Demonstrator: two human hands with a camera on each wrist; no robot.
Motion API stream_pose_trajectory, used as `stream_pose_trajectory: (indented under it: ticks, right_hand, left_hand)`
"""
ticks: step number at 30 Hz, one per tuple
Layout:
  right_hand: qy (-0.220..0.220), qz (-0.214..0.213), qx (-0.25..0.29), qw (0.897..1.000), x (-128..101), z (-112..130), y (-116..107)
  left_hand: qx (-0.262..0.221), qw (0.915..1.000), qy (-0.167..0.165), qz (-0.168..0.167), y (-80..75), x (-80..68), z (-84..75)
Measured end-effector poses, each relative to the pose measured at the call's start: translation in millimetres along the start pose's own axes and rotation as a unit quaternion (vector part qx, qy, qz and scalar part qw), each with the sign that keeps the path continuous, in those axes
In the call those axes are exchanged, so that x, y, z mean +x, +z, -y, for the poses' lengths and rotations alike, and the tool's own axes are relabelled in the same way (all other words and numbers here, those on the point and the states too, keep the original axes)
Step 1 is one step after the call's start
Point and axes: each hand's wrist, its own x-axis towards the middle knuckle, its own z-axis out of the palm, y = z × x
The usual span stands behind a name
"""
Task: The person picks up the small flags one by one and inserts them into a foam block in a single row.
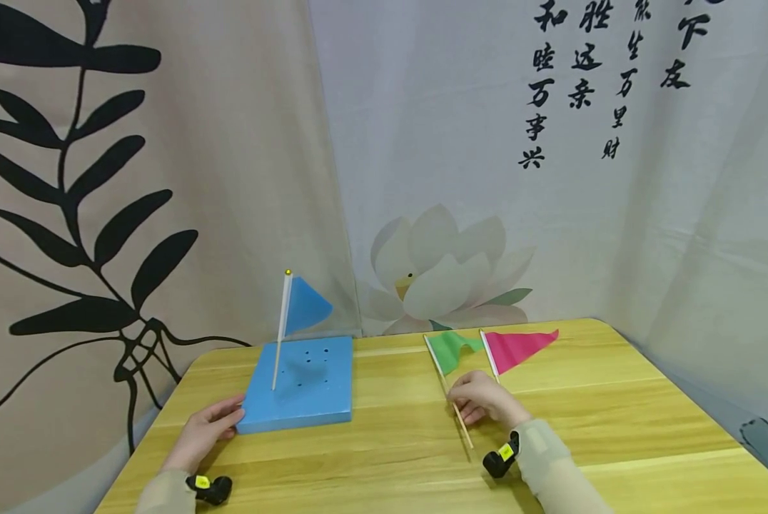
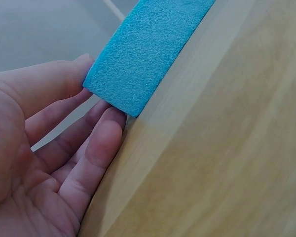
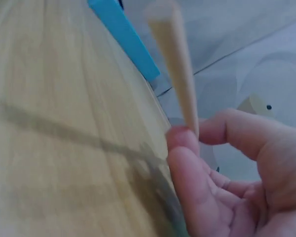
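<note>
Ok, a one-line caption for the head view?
Left hand steadies foam block bearing blue flag; right hand pinches green flag.

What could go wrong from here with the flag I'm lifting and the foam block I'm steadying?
The right hand pinches the green flag's thin wooden stick with fingertips only, so it may slip or swing. The pink triangular flag lies right beside it and could get dragged along. The left hand merely touches the blue foam block at a corner, so it might slide and tilt the standing blue flag.
</note>
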Motion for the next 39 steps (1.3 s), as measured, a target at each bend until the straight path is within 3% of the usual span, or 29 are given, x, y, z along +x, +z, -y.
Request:
stream_pose_trajectory:
  ticks: [7,15,30,35,39]
  right_hand:
    - [0.010,0.042,0.068,0.997,2.4,-4.3,-6.0]
    - [0.003,0.115,0.162,0.980,5.3,-7.1,-9.0]
    - [0.002,0.125,0.213,0.969,8.0,-7.1,-10.0]
    - [-0.038,0.158,0.238,0.958,7.2,-7.2,-8.6]
    - [-0.062,0.156,0.255,0.952,5.8,-0.8,-4.9]
  left_hand:
    - [-0.006,1.0000,-0.003,0.002,-0.7,0.6,-0.1]
    - [0.011,0.9999,0.010,0.005,-1.1,0.2,-4.6]
    - [0.016,0.9998,0.008,-0.002,0.2,0.6,-3.2]
    - [0.013,0.9999,0.003,-0.001,0.7,-0.6,-2.9]
    - [0.010,1.0000,0.000,0.000,0.5,-1.3,-2.2]
